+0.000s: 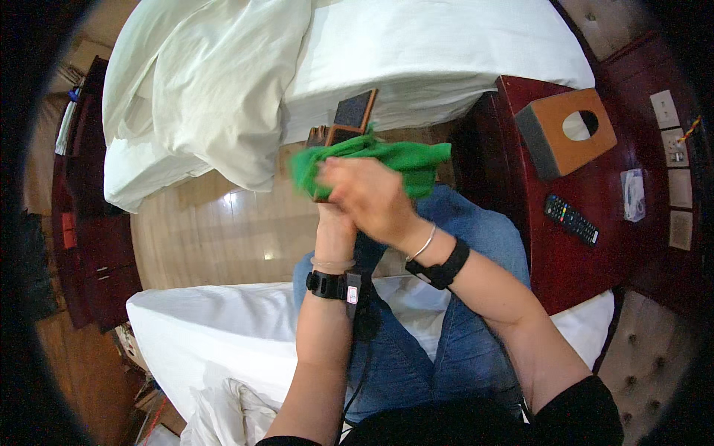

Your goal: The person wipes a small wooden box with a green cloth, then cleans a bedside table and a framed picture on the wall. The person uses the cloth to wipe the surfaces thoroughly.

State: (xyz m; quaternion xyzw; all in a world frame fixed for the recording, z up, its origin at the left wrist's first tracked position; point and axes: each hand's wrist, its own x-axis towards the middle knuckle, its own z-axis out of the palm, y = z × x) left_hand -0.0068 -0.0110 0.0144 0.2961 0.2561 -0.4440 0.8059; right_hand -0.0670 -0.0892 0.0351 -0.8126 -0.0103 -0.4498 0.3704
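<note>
In front of my knees, my right hand (370,195) is closed on a green cloth (420,165), its fingers smeared by motion. Behind the cloth a brown wooden desk organizer (343,134) with a dark, tilted panel sticks out at the top; the cloth covers most of it. Beneath my right hand is my left hand (336,224), with its wrist upright and its fingers hidden by the cloth and the right hand. The organizer is held up off the floor, seemingly by the left hand.
A white-sheeted bed (424,59) lies ahead, with a crumpled white quilt (223,82). To the right, a dark red cabinet (513,245) carries a brown tissue box (554,145), a black remote (571,219) and a clear plastic packet (633,195). I sit on another white bed (208,320).
</note>
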